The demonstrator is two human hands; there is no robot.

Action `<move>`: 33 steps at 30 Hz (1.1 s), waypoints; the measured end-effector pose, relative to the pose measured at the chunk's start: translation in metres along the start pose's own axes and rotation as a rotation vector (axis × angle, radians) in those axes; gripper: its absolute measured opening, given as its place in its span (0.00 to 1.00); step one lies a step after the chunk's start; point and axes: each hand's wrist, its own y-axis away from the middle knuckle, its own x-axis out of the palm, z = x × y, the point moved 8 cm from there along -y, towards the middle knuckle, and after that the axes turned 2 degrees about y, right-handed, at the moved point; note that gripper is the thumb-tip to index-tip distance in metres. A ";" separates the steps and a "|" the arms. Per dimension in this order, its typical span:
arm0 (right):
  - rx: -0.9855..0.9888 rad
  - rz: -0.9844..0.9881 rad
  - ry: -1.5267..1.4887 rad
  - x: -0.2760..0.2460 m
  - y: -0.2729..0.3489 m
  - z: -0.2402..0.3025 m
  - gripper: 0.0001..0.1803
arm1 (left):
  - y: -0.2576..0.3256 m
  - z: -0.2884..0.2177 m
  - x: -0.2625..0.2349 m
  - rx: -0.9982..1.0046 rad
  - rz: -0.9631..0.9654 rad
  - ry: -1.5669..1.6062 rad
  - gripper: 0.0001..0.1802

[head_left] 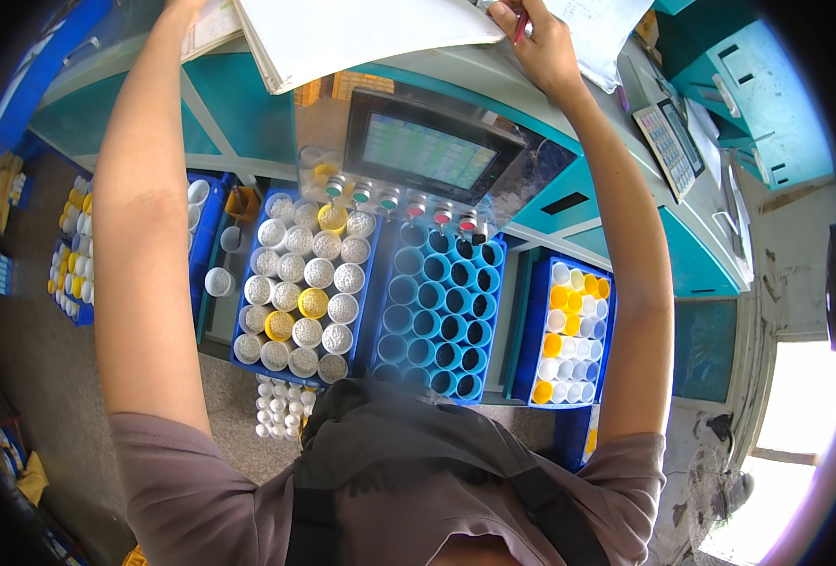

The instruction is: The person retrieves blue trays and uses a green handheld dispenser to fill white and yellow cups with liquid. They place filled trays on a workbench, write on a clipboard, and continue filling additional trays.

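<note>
A: What is the right hand (pixel 545 47) doing?
B: Its thumb and fingers are closed around a slim dark red pen (pixel 520 28), held just above or on the papers; contact of its tip cannot be told.
A: And the left hand (pixel 182 8)?
B: It reaches the upper edge beside a thick stack of white paper sheets (pixel 361 30). Its fingers are cut off, so whether they grip anything cannot be told.
A: Where does the stack lie?
B: On the pale grey surface (pixel 503 71), between the 2 hands. Loose printed white sheets (pixel 611 33) lie right of the right hand, and a pale calculator with many keys (pixel 671 151) rests farther right.
A: Below?
B: A dark-framed rectangular screen (pixel 427 151), above 1 blue plastic tray (pixel 363 292) of white and yellow cups.
</note>
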 end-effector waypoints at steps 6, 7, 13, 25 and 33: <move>-0.020 -0.027 0.024 0.000 0.000 0.001 0.12 | 0.005 -0.004 0.000 -0.028 -0.041 0.021 0.20; -0.019 -0.027 0.020 0.000 0.000 0.000 0.12 | 0.006 -0.005 0.000 -0.027 -0.035 0.011 0.20; -0.013 -0.024 0.006 0.000 0.000 0.000 0.13 | 0.004 -0.004 0.000 -0.016 -0.031 -0.008 0.20; -0.007 -0.008 0.005 -0.001 0.000 0.000 0.13 | -0.010 0.013 -0.009 -0.008 -0.057 -0.070 0.22; -0.011 -0.007 -0.006 -0.002 0.000 0.004 0.13 | -0.012 0.017 -0.010 -0.022 -0.048 -0.048 0.23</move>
